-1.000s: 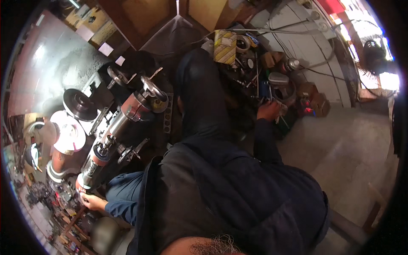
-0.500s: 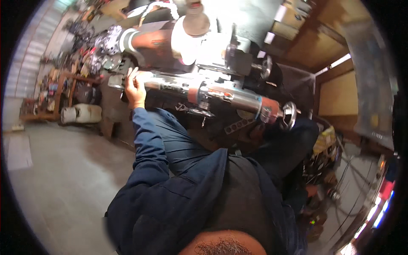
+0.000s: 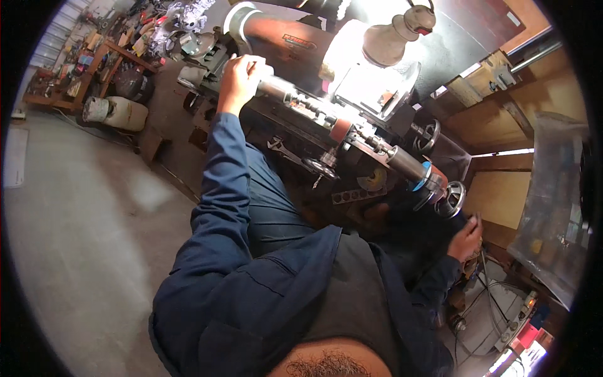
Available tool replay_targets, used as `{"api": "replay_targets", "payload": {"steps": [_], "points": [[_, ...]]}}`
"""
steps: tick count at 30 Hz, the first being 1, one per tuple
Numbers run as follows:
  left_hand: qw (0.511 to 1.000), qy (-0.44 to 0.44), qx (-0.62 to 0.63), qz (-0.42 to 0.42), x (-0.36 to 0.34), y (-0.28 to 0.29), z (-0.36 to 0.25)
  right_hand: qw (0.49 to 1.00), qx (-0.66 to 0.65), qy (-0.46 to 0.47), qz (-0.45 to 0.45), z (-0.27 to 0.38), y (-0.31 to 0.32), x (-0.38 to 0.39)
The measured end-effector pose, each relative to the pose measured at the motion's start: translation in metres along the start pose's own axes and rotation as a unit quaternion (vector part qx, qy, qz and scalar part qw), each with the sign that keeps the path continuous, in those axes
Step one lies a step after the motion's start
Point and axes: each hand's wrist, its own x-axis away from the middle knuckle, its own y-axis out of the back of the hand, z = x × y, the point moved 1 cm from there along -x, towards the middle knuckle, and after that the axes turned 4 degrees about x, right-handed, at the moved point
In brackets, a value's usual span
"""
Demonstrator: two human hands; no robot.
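Note:
My left hand (image 3: 244, 78) is closed over the left end of a grinding machine, fingers curled beside a dark metal cylinder (image 3: 275, 88); what lies inside the grip is hidden. From there a stepped metal shaft (image 3: 314, 108) runs toward the right, passing a reddish block (image 3: 341, 129). A second cylinder (image 3: 406, 164) with a blue ring stands at its right end, followed by a chrome handwheel (image 3: 451, 200). Just below that handwheel, apart from it, is my right hand (image 3: 466, 240); motion blurs its fingers, and I see nothing in it.
A rust-orange machine housing (image 3: 286, 41) and a beige lamp (image 3: 394, 39) stand behind the shaft. Below are a small handwheel (image 3: 321, 166), an adjustable wrench (image 3: 282, 149) and a plate with holes (image 3: 353, 195). A gas cylinder (image 3: 119, 114) lies at left; cables (image 3: 487, 295) run at lower right.
The view has turned, so the machine now slopes down to the right. My right hand has come into sight near the right handwheel. My left hand stays at the machine's left end, fingers more curled.

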Motion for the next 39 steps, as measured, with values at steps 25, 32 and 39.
{"api": "replay_targets", "payload": {"steps": [25, 32, 39], "points": [[0.991, 0.120, -0.034, 0.056, -0.054, -0.025, -0.004, 0.997, -0.047, 0.062, 0.005, 0.101, -0.042, -0.037], [0.987, 0.143, -0.018, 0.064, -0.054, -0.029, -0.003, 0.993, -0.116, 0.036, 0.001, 0.100, -0.048, -0.037], [0.982, 0.165, 0.000, 0.089, -0.057, -0.026, -0.005, 0.857, -0.410, -0.249, 0.188, -0.017, -0.102, -0.133]]}}
